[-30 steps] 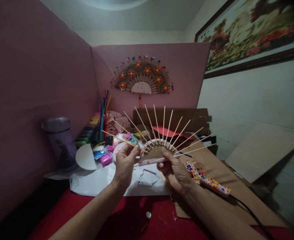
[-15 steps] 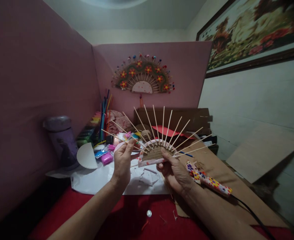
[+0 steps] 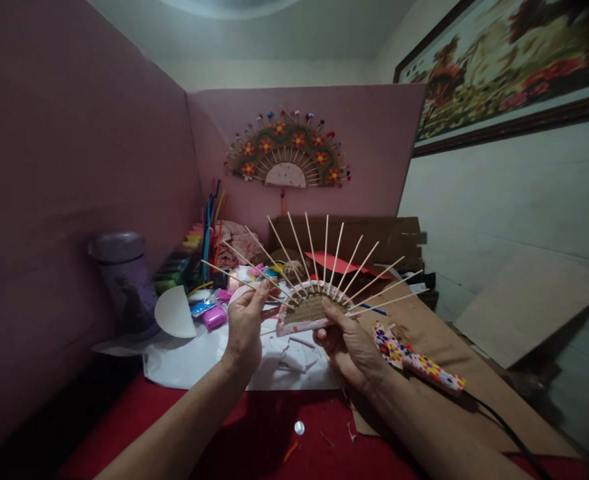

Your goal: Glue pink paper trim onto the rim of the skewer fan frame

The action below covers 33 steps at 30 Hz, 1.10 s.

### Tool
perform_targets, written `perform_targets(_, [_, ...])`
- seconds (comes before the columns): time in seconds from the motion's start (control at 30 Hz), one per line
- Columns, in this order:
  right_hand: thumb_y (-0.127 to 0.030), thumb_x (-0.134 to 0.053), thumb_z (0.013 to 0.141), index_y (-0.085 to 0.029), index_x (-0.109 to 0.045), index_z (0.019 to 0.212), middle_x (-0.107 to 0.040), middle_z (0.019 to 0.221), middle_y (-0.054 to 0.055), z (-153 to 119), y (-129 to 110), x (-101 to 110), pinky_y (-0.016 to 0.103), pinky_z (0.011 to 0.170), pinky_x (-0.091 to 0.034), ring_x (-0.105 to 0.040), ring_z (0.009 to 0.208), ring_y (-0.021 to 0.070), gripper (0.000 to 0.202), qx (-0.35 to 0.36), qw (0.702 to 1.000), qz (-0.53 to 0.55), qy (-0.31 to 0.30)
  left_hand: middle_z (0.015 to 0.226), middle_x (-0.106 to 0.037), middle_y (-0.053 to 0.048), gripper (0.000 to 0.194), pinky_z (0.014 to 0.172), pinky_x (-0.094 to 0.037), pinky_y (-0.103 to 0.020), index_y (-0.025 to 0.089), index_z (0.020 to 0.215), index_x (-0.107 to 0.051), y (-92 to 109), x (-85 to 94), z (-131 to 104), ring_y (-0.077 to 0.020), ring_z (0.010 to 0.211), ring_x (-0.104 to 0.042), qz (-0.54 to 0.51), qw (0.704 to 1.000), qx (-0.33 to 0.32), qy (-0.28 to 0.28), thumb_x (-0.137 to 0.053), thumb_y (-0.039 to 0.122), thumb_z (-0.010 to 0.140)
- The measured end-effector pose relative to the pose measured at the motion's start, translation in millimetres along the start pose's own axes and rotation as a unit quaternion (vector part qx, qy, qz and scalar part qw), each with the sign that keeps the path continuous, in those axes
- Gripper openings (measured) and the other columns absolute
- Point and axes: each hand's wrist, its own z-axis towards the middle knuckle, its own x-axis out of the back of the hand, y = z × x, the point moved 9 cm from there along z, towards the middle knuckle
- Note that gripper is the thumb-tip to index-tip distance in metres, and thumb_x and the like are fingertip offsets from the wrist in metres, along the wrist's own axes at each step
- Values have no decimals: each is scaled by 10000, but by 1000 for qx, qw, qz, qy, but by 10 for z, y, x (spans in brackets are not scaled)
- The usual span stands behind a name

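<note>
A half-round cardboard fan base (image 3: pixel 308 309) with a pale, red-spotted border is held up in front of me, its brown corrugated side facing me. Thin wooden sticks (image 3: pixel 326 247) spread out from its curved edge like rays. My right hand (image 3: pixel 349 343) grips the base at its lower right, thumb flat on the cardboard and fingers behind. My left hand (image 3: pixel 247 323) is closed at the left end, thumb and fingers pinching around a leftmost stick; its fingertips are partly hidden. Below the base, a white sheet (image 3: pixel 189 363) carries paper scraps.
A flower-patterned glue gun (image 3: pixel 419 363) with a black cord lies on cardboard (image 3: pixel 479 407) at right. Left stand a purple bottle (image 3: pixel 127 287), a white half disc (image 3: pixel 174 312) and colourful packets (image 3: pixel 215 317). A finished decorated fan (image 3: pixel 287 150) hangs on the pink panel (image 3: pixel 374 127).
The fan base and its sticks have shifted very slightly left and down with my right hand. Both hands keep their grip.
</note>
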Motion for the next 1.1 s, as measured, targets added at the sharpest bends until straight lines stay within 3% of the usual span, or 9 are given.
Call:
perform_targets(0.23, [-147,-756,591,-107,-624,667,-589,530,-25,-10,4,-14,137,356,-406,-470,399,44,158,-8,1000,-5,1,773,-622,-68,334,578,-465,-248,112,716,-664,6,-7,-8,-154,724,-569,-1,1000,6,6,-648,440,656])
perform_targets(1.1, [-157,-758,587,-125,-615,663,-570,497,-39,-16,9,-20,144,357,-392,-468,385,48,165,-7,1000,-12,-3,768,-649,-60,298,570,-461,-233,128,713,-678,9,-21,-23,-148,722,-586,1,1000,12,5,-652,419,654])
